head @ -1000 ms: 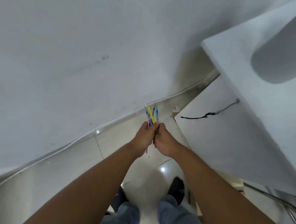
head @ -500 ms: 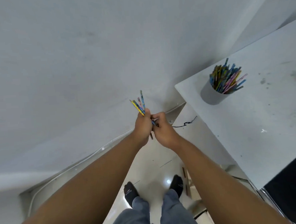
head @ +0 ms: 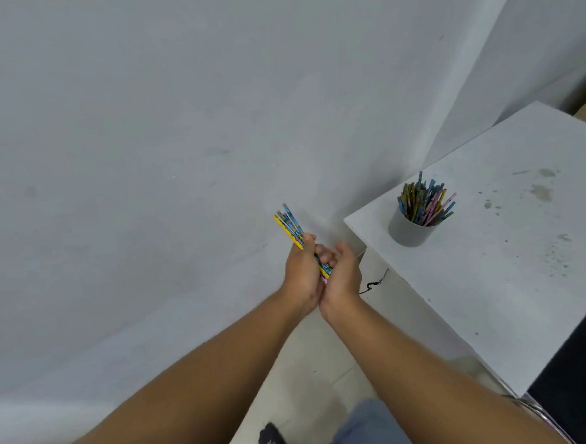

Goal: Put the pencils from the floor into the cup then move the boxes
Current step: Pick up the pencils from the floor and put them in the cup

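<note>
Head view: left hand (head: 303, 272) clasps pencils (head: 289, 226), lower ends hidden.

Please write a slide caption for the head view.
Left hand grips colourful pencils; open right hand beside it; grey pencil-filled cup on white table.

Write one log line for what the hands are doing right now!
left hand: grips pencil bundle | right hand: open beside it | cup: on table, holds pencils | bundle not in cup
</note>
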Demonstrator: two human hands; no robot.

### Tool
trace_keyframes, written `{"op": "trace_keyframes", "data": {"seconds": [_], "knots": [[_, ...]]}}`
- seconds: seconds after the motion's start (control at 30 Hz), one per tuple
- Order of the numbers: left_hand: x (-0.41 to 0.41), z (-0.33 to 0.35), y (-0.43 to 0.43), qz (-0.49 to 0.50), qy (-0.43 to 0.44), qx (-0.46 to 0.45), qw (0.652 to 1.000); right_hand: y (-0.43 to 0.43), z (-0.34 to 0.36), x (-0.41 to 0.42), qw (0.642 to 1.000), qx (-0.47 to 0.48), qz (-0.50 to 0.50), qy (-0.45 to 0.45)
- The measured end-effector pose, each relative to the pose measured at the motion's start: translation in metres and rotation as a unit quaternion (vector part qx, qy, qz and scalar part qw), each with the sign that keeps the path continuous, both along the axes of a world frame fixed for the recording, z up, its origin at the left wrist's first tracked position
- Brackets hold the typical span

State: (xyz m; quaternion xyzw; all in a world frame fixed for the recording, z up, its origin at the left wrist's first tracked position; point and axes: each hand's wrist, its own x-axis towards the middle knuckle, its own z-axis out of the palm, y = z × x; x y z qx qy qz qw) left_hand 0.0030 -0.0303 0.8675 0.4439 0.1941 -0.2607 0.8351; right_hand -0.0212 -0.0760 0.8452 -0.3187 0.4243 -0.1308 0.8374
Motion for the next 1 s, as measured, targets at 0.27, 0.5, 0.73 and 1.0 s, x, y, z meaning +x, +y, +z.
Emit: {"op": "trace_keyframes", "data": {"seconds": [0.27,0.5,0.73,1.0], "knots": [[0.016,0.000,0.007,-0.169,-0.055,0.054,0.983,-0.063,0.029,0.020,0.941,-0.297,0.161,0.013],[0.032,-0.005,-0.031,-0.303,-0.051,0.057,0.950,-0.146,0.055,0.065,0.861,-0.273,0.427,0.028],[0.056,-0.004,-0.115,-0.372,-0.039,0.052,0.926,-0.244,0.051,0.064,0.795,-0.340,0.501,0.045],[0.081,-0.017,-0.215,-0.410,-0.186,0.248,0.858,-0.339,0.062,0.072,0.756,-0.497,0.424,0.048]]}}
